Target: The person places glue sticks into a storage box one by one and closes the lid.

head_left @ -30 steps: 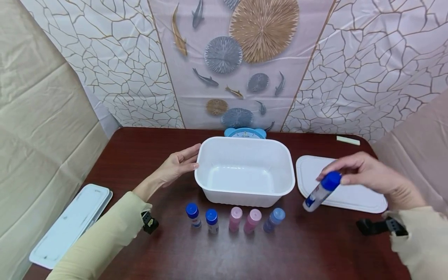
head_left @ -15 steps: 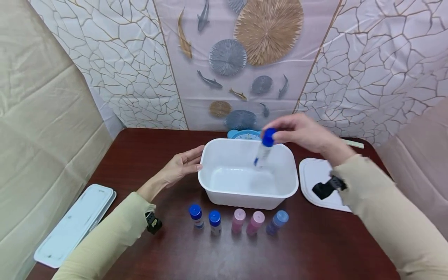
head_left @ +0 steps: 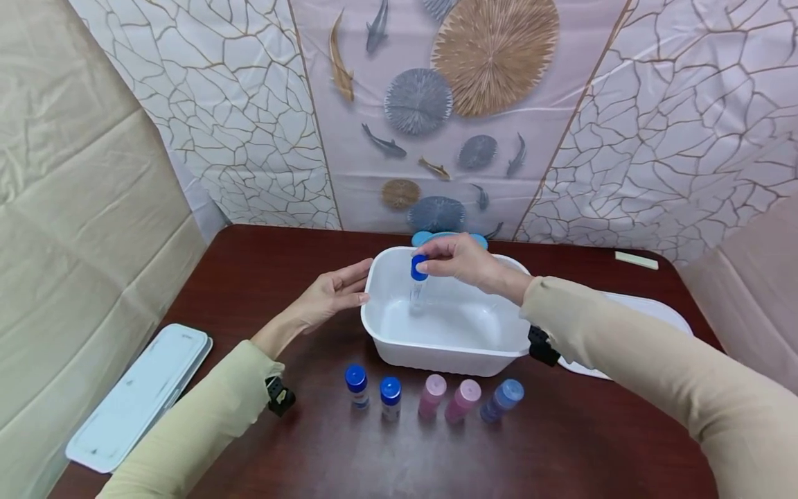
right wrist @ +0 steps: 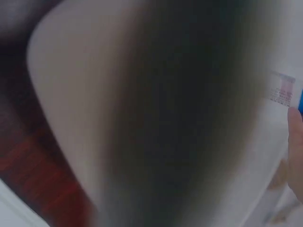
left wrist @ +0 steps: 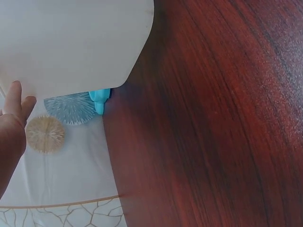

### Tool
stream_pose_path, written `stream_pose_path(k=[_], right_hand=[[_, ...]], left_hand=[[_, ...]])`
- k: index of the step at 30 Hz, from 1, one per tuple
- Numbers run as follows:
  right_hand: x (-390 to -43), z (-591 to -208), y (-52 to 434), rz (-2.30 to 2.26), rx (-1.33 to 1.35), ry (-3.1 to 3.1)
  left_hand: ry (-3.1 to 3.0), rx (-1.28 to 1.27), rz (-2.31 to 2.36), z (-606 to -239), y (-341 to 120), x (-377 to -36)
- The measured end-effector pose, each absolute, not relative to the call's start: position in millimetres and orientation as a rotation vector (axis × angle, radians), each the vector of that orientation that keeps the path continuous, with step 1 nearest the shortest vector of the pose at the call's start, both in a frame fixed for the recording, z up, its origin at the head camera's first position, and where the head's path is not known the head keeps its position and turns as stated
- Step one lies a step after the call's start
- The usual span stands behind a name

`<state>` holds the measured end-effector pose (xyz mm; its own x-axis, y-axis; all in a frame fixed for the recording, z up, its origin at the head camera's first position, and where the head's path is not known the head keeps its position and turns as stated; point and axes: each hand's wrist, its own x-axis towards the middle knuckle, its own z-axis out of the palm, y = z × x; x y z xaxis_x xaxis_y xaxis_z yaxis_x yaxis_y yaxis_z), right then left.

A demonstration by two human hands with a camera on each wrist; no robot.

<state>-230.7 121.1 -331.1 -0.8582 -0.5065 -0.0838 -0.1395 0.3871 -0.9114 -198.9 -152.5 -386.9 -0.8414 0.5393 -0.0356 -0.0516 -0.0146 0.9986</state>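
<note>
A white plastic bin stands on the dark wooden table. My left hand rests its extended fingers against the bin's left wall; in the left wrist view that hand shows at the left edge beside the bin. Inside the bin's left half, my right hand pinches the blue cap of a clear bottle, which hangs upright. The right wrist view is mostly blocked by a dark blur; a fingertip and the bottle's printed label show at its right edge.
In front of the bin stand two blue-capped bottles, two pink bottles and one blue bottle. White lids lie left and right, the right one partly under my arm. Behind the bin is a light-blue scale.
My right hand has carried the blue-capped bottle leftward from over the right lid into the bin's left half. The left hand has stayed at the bin's wall.
</note>
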Motion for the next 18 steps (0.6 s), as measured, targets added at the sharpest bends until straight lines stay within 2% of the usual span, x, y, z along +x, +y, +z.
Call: stream_pose_path(k=[18], right_hand=[[-229,-349,100,-1.244,-0.701,2.421]], left_hand=[[1.864,0.477,1.893,-385,-151,-199]])
